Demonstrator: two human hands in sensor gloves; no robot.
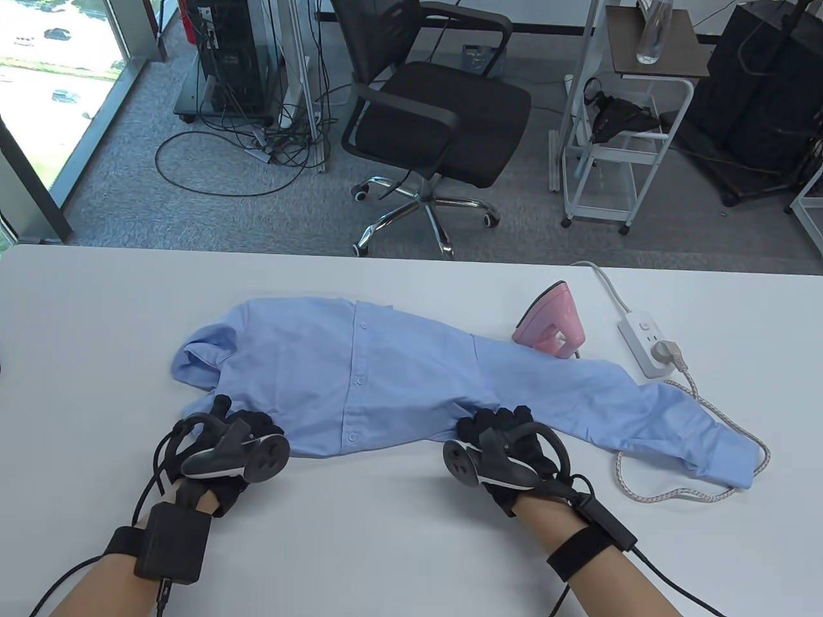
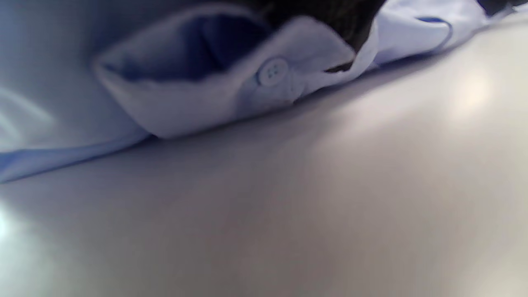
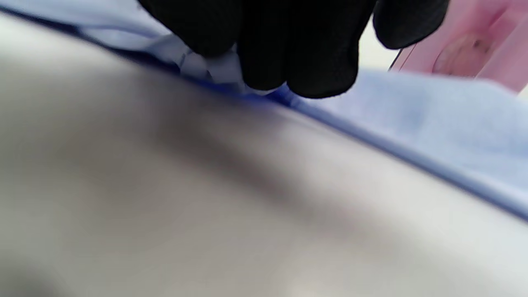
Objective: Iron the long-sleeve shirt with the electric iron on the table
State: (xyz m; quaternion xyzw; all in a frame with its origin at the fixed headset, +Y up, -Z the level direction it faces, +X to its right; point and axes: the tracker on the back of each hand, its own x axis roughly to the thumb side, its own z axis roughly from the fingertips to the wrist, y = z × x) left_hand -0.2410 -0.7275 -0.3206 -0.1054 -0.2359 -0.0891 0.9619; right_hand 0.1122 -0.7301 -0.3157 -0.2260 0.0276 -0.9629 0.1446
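Observation:
A light blue long-sleeve shirt point(image 1: 386, 379) lies spread on the white table point(image 1: 96, 321), button placket up, one sleeve stretched out to the right. My left hand point(image 1: 247, 427) grips the shirt's near edge at the left; the left wrist view shows folded fabric with a button point(image 2: 272, 72) under my fingers point(image 2: 330, 20). My right hand point(image 1: 492, 424) grips the near edge at the right; its black fingers point(image 3: 297, 53) pinch the hem point(image 3: 214, 68). A pink iron point(image 1: 553, 321) stands upright behind the shirt, also showing in the right wrist view point(image 3: 466, 49).
A white power strip point(image 1: 646, 337) with a plug lies right of the iron. The iron's braided cord point(image 1: 701, 495) loops around the sleeve's cuff. An office chair point(image 1: 431, 122) and a white cart point(image 1: 630, 135) stand beyond the table's far edge.

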